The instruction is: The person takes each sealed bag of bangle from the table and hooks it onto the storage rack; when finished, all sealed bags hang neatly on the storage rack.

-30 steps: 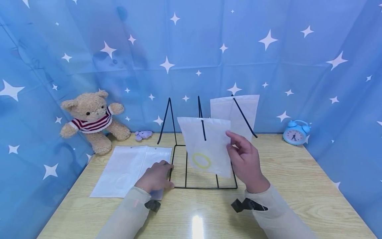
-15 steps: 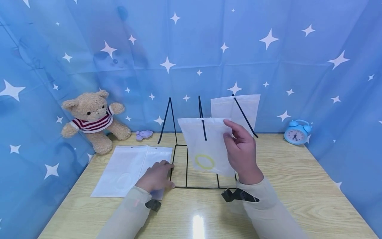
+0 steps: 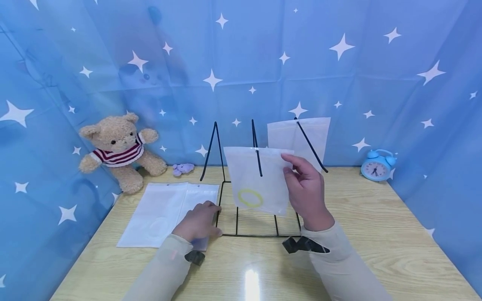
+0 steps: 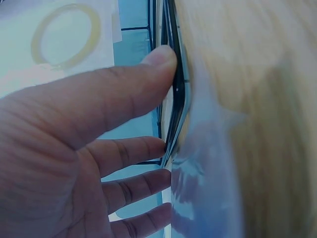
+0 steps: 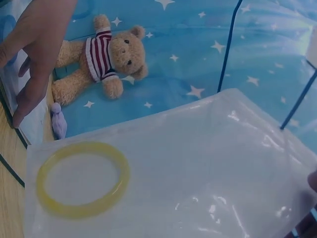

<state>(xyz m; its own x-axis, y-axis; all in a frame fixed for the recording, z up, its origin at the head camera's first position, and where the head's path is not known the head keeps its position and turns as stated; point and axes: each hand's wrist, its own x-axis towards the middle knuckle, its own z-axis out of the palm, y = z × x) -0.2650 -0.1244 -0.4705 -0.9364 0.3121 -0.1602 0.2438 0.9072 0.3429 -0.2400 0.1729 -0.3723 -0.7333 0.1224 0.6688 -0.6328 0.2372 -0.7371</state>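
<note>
A black wire rack (image 3: 256,235) with three slanting prongs stands on the table. From its middle prong hangs a white zip bag (image 3: 269,179) holding a yellow ring (image 5: 124,173); the prong runs through the bag near its top edge. My right hand (image 3: 306,192) pinches this bag at its upper right edge, thumb in front. My left hand (image 3: 198,221) rests at the rack's left base, its fingers and thumb extended and touching the wire. Another white bag (image 3: 286,136) hangs from the right prong, partly covered by the first. The left prong (image 3: 208,152) bears nothing.
Two white bags (image 3: 150,213) lie flat and overlapping, left of the rack, partly under the left hand. A teddy bear (image 3: 118,144) and small purple toy (image 3: 183,169) sit behind them. A blue alarm clock (image 3: 376,169) stands at the back right.
My right hand has moved left and up along the bag's edge, nearer its top corner. The hanging bag's lower part has swung and lifted slightly. My left hand stays on the rack.
</note>
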